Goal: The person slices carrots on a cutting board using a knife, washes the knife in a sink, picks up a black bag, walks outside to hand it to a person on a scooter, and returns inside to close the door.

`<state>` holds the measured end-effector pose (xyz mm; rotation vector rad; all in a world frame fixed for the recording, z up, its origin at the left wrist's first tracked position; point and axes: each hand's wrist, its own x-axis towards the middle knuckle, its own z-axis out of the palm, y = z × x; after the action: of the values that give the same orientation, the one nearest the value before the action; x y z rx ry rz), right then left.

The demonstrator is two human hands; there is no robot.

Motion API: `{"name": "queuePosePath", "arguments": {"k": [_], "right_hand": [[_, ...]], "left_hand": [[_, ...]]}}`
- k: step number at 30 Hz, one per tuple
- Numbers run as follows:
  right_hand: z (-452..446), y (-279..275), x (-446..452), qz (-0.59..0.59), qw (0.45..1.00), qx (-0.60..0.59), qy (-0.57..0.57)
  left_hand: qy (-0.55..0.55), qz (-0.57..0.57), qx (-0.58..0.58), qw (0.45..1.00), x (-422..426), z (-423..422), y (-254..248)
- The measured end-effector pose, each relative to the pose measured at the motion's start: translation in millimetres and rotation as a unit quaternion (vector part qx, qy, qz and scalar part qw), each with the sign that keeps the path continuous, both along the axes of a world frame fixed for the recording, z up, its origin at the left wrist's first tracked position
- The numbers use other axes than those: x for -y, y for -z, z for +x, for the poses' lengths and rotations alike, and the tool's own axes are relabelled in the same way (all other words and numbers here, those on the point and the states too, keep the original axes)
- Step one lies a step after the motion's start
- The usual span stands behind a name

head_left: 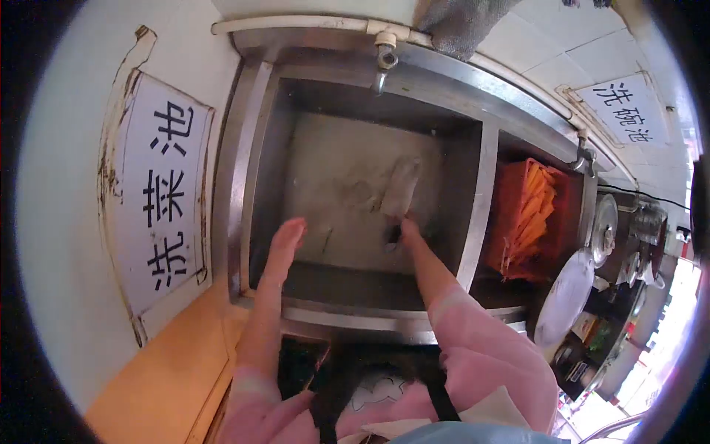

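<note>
My right hand (405, 231) is low in the sink basin (470, 222), its fingers closed at the near end of a pale, elongated, see-through-looking object (401, 185). Its exact kind is not clear; it lies in or at the surface of cloudy water (333, 155). A small dark patch shows beside the fingers. Over the basin's near left part hangs my left hand (290, 234), fingers stretched out, with nothing in it. Small dark scraps (328, 238) are in the water between the hands.
A metal tap (383, 63) juts over the basin's back edge. In the neighbouring basin, a red crate (510, 214) holds orange strips (534, 203). A round white lid or board (566, 297) leans to the right. A grey cloth (462, 26) hangs on the pipe; signs (166, 192) are on the walls.
</note>
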<state>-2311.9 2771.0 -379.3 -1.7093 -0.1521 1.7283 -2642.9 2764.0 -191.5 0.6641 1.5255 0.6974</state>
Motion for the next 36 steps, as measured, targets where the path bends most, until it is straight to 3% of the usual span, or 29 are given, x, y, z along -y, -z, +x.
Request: {"name": "queuePosePath", "arguments": {"k": [2,3,4,5,6,7,8,9,11,13,14,16,18,20,21,22,24,26,27,32,34,35,36], "right_hand": [[-9,-27,4,0.021,0.999,0.026,0.036],[22,29,22,0.048,0.992,0.038,-0.112],[13,-11,22,-0.012,0.999,-0.026,-0.046],[9,-54,22,-0.011,0.997,0.041,-0.058],[6,-94,22,-0.014,0.991,0.109,-0.072],[22,-49,51,0.145,0.9,0.348,-0.218],[5,-154,36,0.038,0.95,0.23,-0.21],[7,-179,38,0.096,0.929,0.253,-0.251],[6,-205,55,0.186,0.884,0.31,-0.296],[3,-236,55,0.209,0.84,0.372,-0.335],[4,-260,54,0.193,0.818,0.396,-0.371],[4,-312,53,0.267,0.789,0.417,-0.365],[12,-347,50,0.335,0.755,0.437,-0.355],[26,-377,50,0.333,0.72,0.443,-0.418],[33,-389,51,0.343,0.714,0.446,-0.416],[40,-400,50,0.322,0.694,0.456,-0.454],[49,-412,41,0.308,0.664,0.468,-0.495],[50,-404,43,0.338,0.684,0.473,-0.441],[48,-416,39,0.373,0.665,0.464,-0.452],[16,-527,38,0.449,0.562,0.482,-0.501],[4,-533,42,0.469,0.528,0.478,-0.523],[-9,-529,38,0.522,0.505,0.432,-0.535],[-21,-522,37,0.571,0.482,0.383,-0.543]], "left_hand": [[0.066,-0.024,-0.075,0.995,-7,-17,116],[0.104,-0.109,-0.131,0.98,-8,-20,139],[0.15,-0.194,-0.177,0.953,-8,-22,163],[0.19,-0.025,-0.351,0.917,27,-25,300],[0.525,-0.013,-0.443,0.726,19,2,243],[0.432,0.147,-0.42,0.784,43,-1,273],[0.417,-0.023,-0.256,0.872,31,28,176],[0.31,-0.105,-0.147,0.933,26,41,165],[0.046,-0.216,0.059,0.974,10,65,136],[-0.044,-0.105,0.095,0.989,3,82,169],[-0.051,-0.081,0.096,0.991,-4,87,156],[0.016,0.044,0.055,0.997,-4,97,129],[0.021,0.06,0.04,0.997,-5,91,133],[0.028,0.071,0.029,0.997,-11,88,102],[0.15,0.151,-0.119,0.97,-5,75,57],[0.264,0.221,-0.265,0.901,1,67,28],[0.227,0.216,-0.272,0.91,15,58,5],[0.154,0.193,-0.261,0.933,46,47,-41],[0.137,0.191,-0.261,0.936,57,44,-61],[0.145,0.221,-0.232,0.936,90,28,-107],[0.157,0.379,0.042,0.911,90,40,-131],[0.157,0.383,0.045,0.909,88,51,-169],[0.081,0.289,0.26,0.918,95,66,-223]]}}
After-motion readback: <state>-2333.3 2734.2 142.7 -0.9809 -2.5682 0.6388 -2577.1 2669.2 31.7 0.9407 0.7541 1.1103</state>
